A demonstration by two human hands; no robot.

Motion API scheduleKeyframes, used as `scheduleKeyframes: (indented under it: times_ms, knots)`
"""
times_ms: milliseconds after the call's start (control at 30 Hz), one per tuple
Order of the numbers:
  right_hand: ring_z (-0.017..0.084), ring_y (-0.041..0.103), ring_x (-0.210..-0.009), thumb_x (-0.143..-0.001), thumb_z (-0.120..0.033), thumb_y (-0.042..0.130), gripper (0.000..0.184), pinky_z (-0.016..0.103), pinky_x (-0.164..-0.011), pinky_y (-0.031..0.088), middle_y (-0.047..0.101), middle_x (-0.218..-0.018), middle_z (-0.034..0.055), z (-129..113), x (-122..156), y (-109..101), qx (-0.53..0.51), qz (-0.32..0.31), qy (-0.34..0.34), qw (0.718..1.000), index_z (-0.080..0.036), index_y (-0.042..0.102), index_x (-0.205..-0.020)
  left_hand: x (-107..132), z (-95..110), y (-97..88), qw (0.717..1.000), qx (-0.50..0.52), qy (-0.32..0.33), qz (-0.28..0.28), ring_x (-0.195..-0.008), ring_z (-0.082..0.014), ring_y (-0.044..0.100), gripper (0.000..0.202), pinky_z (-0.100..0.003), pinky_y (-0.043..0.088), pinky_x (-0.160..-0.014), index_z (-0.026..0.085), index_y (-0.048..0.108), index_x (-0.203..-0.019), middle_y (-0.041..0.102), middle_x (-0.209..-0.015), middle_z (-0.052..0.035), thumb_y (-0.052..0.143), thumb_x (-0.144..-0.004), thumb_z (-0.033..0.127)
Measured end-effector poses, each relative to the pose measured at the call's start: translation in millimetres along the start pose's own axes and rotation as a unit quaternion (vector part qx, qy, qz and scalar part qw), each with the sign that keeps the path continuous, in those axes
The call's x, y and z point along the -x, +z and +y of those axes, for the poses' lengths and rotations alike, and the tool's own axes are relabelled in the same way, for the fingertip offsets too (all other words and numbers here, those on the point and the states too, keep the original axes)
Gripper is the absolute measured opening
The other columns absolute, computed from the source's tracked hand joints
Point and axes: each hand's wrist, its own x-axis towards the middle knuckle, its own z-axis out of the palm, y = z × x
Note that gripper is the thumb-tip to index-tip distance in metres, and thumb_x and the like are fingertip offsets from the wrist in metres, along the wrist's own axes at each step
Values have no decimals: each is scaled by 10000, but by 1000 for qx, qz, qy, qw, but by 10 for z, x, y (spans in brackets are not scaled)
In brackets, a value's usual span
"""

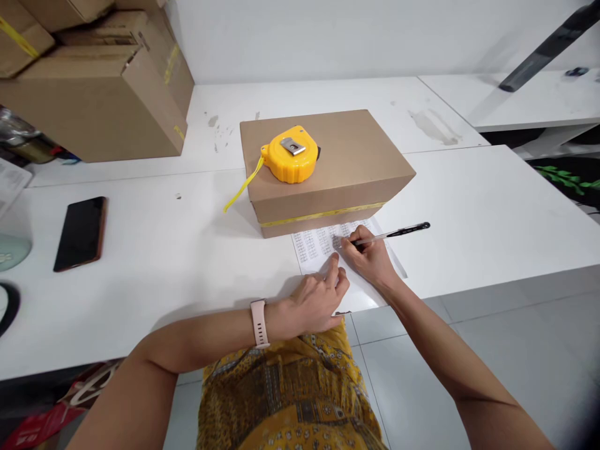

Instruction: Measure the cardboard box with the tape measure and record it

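Observation:
My right hand (370,256) is closed round a clear pen with a black cap (394,234), its tip on a printed sheet of paper (319,245) at the near edge of the white table (187,250). My left hand (316,300), with a pink watch on the wrist, rests on the sheet with fingers loosely curled and the index finger pressing down on the paper. Just behind the sheet stands a brown cardboard box (347,162) with yellow tape, partly over the paper's far end. A yellow tape measure (290,155) lies on the box's top.
A black phone (80,232) lies on the table to the left. Larger cardboard boxes (103,87) are stacked at the back left. A second white table (539,100) with a dark bar stands at the back right. Grey tiled floor lies below.

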Motion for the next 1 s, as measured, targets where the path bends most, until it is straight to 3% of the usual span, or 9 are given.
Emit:
scheduleKeyframes:
  times_ms: [1000]
  knots:
    - [102,385,-527,-829,-274,631,221,267,-499,298,475,-574,-44,-24,-5,-9,18,8,15,1000,-226,480,-675,-2,0,-5,1000,3,-1,-3,-768,-263,701,816,-352,503,-603,-12,439,-1471,286,-1572,-408,559,-943,599]
